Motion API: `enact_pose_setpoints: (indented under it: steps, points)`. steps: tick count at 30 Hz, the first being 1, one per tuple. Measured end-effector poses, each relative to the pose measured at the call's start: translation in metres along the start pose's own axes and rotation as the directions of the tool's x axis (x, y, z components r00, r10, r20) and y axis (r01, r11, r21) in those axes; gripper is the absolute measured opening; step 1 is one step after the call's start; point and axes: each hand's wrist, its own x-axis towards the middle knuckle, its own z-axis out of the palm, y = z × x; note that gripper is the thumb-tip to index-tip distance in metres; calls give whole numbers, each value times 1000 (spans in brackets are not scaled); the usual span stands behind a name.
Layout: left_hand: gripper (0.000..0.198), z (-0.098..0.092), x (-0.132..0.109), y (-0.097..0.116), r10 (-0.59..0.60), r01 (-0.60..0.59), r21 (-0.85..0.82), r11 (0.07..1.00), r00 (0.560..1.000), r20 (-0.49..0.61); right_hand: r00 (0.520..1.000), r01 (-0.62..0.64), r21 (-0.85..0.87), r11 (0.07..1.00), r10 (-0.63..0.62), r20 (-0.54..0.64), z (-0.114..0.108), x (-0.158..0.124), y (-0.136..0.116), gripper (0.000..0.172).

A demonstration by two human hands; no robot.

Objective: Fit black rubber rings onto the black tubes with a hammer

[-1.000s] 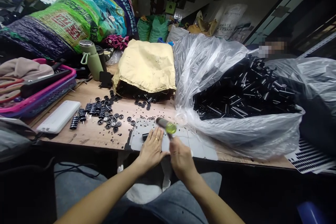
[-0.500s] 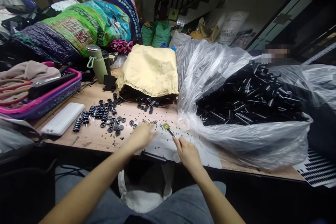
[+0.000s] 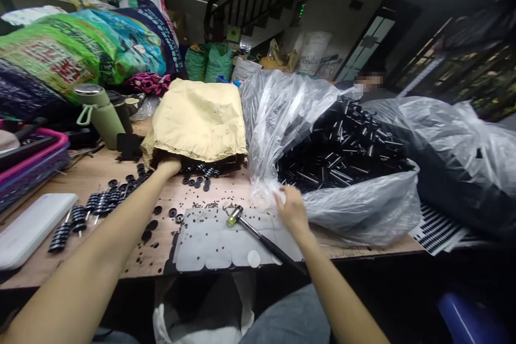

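My left hand [image 3: 168,165] reaches into the open mouth of a yellow paper sack [image 3: 197,118]; its fingers are hidden inside. My right hand [image 3: 291,206] rests at the front edge of a clear plastic bag [image 3: 363,209] full of black tubes [image 3: 342,150], fingers curled against the plastic. A small hammer [image 3: 258,236] with a green-yellow head lies on a grey mat [image 3: 209,242] between my hands, untouched. Black washers [image 3: 161,215] lie scattered on the wooden table [image 3: 92,183].
Stacked black rings on pins [image 3: 80,215] and a white power bank [image 3: 32,228] lie at left. A green flask [image 3: 100,113] and a pink basket [image 3: 36,166] stand behind. Printed sacks [image 3: 72,54] pile at the back. Another person [image 3: 368,83] sits beyond the bag.
The hammer has gone from my right hand onto the mat. My left hand moved forward into the yellow sack. My right hand moved to the plastic bag. The view shifted left.
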Motion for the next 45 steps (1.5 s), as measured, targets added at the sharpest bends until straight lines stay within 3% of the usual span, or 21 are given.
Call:
enact_pose_setpoints:
  steps: [2,6,9,11,13,16,20,23,26,28,30,31,33,36,40,42,45]
  points:
    - [34,-1,-5,1,-15,14,15,1000,999,30,983,-179,-119,977,182,14,-9,42,23,29]
    - [42,-8,-40,15,-10,10,3,1000,999,-37,954,-252,-151,956,271,125,-6,96,52,24]
    - [49,-7,-85,34,-8,-22,-336,941,996,-86,935,-256,-162,953,286,208,6,98,54,15]
    - [52,1,-117,48,-46,43,-634,772,999,12,928,-268,-167,949,301,219,12,89,50,16]
    - [52,10,-146,61,-52,116,-813,570,993,105,926,-277,-162,947,308,216,16,81,46,19]
    - [49,20,-178,77,-16,231,-913,335,971,240,925,-284,-128,950,307,225,15,76,42,20]
    - [48,21,-200,87,16,349,-924,156,935,356,925,-305,-33,952,304,228,-2,73,40,11]
    - [45,16,-209,92,-25,388,-913,125,921,388,948,-274,93,957,253,191,-16,50,30,10]
    - [39,14,-212,102,-45,416,-903,106,909,413,969,-232,351,907,181,170,-13,3,0,21]
    - [35,15,-211,111,-25,433,-899,70,901,432,961,-274,743,611,142,237,-4,-33,-29,25]
    - [32,16,-211,117,-30,430,-902,41,903,429,938,-339,880,333,41,345,4,-63,-56,28]
    - [30,17,-211,118,-41,423,-906,37,906,421,935,-340,902,267,-8,355,5,-73,-66,29]
    - [28,19,-212,118,-57,416,-907,60,909,413,948,-275,924,265,-86,306,2,-80,-80,31]
    - [26,22,-213,114,-43,418,-905,80,908,416,968,-157,930,332,-137,212,-5,-69,-89,32]
    - [25,34,-212,109,-137,351,-935,51,930,341,960,-255,939,232,-56,275,15,-53,-100,29]
    - [25,42,-211,105,-167,337,-938,84,932,321,950,-302,936,178,-20,310,34,-53,-106,31]
    - [27,51,-213,98,-149,355,-922,152,931,334,952,-299,937,180,-13,306,52,-60,-108,33]
